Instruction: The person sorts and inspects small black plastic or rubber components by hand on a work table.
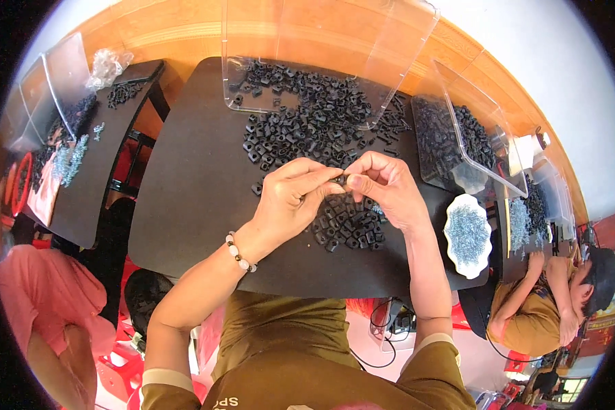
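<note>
My left hand (295,195) and my right hand (387,190) meet above the middle of the dark table (184,178). Fingertips of both pinch a small black plastic piece (342,180), mostly hidden by the fingers. Just beneath and nearer to me lies a heap of small black blocks (348,227), some showing a hole. Beyond my hands spreads a larger pile of similar black blocks (301,126). A few small silvery bits (376,208) show beside my right hand. To its right stands a white scalloped dish (471,275) filled with small silvery-blue metal pieces, seemingly screws.
A clear plastic bin (227,82) lies tipped at the back, its mouth over the large pile. Thin black parts (392,123) lie beside it. Another clear bin (461,147) holds black parts at right. People sit at neighbouring tables, a pink-clothed person (51,294) at left.
</note>
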`<state>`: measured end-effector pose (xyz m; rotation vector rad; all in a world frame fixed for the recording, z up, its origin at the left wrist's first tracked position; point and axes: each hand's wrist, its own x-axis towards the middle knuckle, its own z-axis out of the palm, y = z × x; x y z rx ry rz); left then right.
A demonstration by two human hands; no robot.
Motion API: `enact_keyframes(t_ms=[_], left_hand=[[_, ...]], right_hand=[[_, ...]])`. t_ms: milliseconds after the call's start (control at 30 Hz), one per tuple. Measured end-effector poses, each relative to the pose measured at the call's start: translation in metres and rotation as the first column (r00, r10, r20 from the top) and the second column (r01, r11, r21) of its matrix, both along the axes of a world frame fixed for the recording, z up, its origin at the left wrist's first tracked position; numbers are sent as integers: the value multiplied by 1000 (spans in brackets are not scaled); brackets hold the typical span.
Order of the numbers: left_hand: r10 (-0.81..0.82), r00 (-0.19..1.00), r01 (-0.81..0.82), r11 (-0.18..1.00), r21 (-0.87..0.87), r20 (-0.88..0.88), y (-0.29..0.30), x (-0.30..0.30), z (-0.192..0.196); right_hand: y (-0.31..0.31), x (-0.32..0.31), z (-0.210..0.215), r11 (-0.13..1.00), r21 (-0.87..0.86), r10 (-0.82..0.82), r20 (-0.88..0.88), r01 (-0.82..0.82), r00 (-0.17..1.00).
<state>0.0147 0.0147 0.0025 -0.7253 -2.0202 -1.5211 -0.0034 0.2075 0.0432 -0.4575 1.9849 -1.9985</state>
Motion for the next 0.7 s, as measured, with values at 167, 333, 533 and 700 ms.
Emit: enact_keyframes(t_ms=[167, 333, 533, 700], left_hand=[[19, 998, -20, 1000, -17, -57, -1, -4, -3], [3, 999, -5, 999, 44, 33, 0, -1, 3], [33, 995, -38, 997, 61, 92, 0, -5, 4], [33, 994, -41, 996, 80, 109, 0, -5, 1]], right_hand=[[5, -2, 0, 998, 62, 33, 1, -33, 999], [12, -3, 6, 992, 94, -66, -147, 80, 987], [62, -15, 43, 622, -120, -592, -719, 774, 364], [104, -21, 52, 177, 14, -525, -844, 984, 107]])
